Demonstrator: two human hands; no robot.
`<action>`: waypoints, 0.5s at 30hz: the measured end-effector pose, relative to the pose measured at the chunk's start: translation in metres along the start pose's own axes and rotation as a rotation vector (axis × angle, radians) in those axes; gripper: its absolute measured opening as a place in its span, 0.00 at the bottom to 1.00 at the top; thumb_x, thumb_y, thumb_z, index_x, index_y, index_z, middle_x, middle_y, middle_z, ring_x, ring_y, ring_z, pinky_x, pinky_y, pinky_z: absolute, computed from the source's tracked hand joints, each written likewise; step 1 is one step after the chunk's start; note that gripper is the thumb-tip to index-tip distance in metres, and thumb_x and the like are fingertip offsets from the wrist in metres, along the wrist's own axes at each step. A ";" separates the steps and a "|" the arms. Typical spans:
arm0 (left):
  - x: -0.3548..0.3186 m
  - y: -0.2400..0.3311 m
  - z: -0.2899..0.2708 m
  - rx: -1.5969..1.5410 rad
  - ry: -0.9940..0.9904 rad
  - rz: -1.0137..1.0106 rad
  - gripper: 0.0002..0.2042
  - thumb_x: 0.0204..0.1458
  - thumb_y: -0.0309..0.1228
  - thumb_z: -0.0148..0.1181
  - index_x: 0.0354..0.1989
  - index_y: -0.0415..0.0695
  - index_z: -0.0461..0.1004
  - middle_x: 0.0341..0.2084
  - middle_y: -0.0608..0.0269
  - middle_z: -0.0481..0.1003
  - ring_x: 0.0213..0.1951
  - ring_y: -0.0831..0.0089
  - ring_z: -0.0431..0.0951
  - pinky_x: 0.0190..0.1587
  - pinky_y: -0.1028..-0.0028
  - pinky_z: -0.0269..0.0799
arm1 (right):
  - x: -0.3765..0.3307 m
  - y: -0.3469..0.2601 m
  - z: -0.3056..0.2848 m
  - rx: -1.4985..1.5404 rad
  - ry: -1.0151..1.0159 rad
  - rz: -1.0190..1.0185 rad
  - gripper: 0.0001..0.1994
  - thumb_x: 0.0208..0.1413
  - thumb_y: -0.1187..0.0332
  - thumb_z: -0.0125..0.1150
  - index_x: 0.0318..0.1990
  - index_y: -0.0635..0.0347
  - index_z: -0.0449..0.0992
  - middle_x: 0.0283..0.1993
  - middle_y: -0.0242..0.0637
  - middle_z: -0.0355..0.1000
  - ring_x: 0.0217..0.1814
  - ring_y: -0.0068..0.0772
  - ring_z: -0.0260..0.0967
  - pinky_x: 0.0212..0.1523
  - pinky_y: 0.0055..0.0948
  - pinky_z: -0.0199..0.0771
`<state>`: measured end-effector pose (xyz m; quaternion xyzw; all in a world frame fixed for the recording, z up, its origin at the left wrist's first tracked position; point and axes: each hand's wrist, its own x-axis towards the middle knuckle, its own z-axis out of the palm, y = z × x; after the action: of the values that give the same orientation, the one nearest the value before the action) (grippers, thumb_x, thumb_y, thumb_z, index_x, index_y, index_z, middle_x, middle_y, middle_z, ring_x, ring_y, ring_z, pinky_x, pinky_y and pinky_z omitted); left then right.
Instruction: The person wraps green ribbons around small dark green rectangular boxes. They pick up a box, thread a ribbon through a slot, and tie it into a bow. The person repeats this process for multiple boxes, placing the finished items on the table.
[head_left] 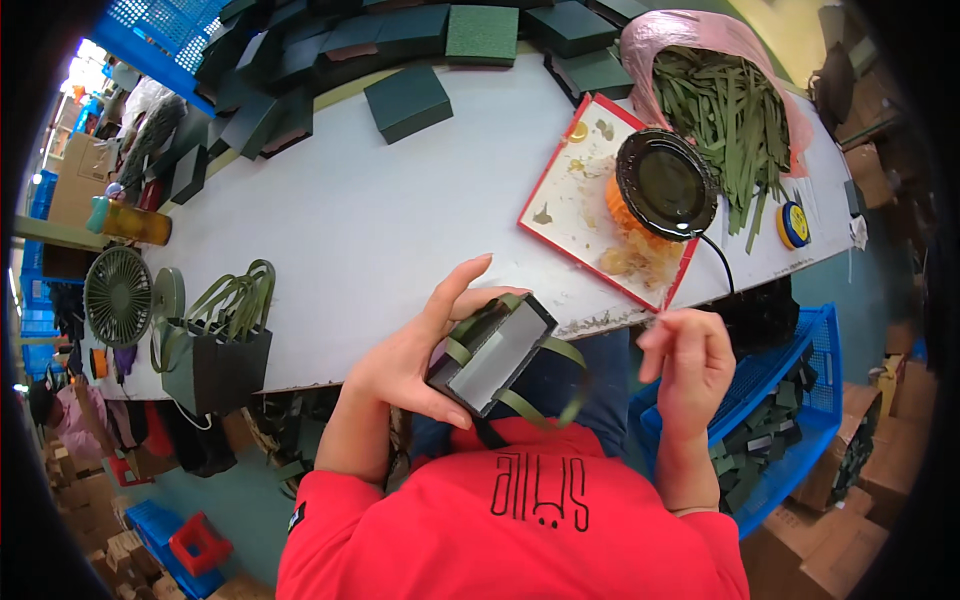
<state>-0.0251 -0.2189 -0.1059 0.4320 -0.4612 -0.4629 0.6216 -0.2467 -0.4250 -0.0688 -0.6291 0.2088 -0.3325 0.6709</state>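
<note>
My left hand (405, 365) grips a small dark green gift box (505, 355) by its sides, thumb on the near side and fingers round the far side. Its open face shows a pale grey inside, and green ribbon loops (572, 400) stick out from it. My right hand (693, 360) is raised apart from the box, by the table's front edge, below the near corner of a red-rimmed tray (600, 273). Its fingers are curled together; whether anything small is between them does not show.
On the tray stands a round black-topped pot (668, 185) with a cord. A pink bag (645, 45) holds green ribbon strips (725, 120). Dark green boxes (408, 103) crowd the back. At left are a ribbon-filled box (215, 365) and fan (118, 295). A blue crate (815, 430) sits right.
</note>
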 end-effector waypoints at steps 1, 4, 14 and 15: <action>0.001 0.001 0.001 0.042 0.002 0.000 0.75 0.26 0.48 0.87 0.77 0.44 0.30 0.67 0.33 0.59 0.68 0.47 0.64 0.68 0.55 0.58 | -0.001 -0.003 0.002 -0.020 -0.033 0.019 0.08 0.69 0.76 0.51 0.47 0.69 0.75 0.35 0.43 0.78 0.24 0.21 0.71 0.26 0.19 0.71; 0.004 0.005 0.002 0.129 -0.029 0.005 0.75 0.27 0.49 0.87 0.77 0.43 0.30 0.67 0.34 0.60 0.68 0.50 0.65 0.68 0.58 0.58 | -0.001 -0.008 0.012 -0.014 -0.106 0.047 0.07 0.61 0.82 0.59 0.45 0.70 0.79 0.39 0.45 0.81 0.28 0.23 0.75 0.32 0.20 0.76; 0.008 0.008 0.019 -0.215 -0.133 -0.275 0.69 0.37 0.61 0.75 0.77 0.38 0.33 0.65 0.39 0.65 0.66 0.56 0.65 0.68 0.64 0.55 | 0.039 -0.018 0.036 -0.538 -0.575 -0.343 0.18 0.43 0.76 0.75 0.46 0.56 0.83 0.54 0.34 0.69 0.35 0.27 0.65 0.35 0.27 0.70; 0.008 0.005 0.021 -0.264 -0.135 -0.276 0.68 0.38 0.61 0.74 0.77 0.37 0.33 0.65 0.39 0.65 0.67 0.56 0.65 0.68 0.64 0.55 | 0.042 -0.018 0.038 -0.539 -0.630 -0.363 0.18 0.43 0.76 0.74 0.45 0.56 0.83 0.53 0.33 0.69 0.35 0.28 0.65 0.35 0.28 0.70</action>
<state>-0.0430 -0.2278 -0.0952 0.3740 -0.3737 -0.6278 0.5712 -0.1944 -0.4282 -0.0410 -0.8783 -0.0400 -0.1709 0.4448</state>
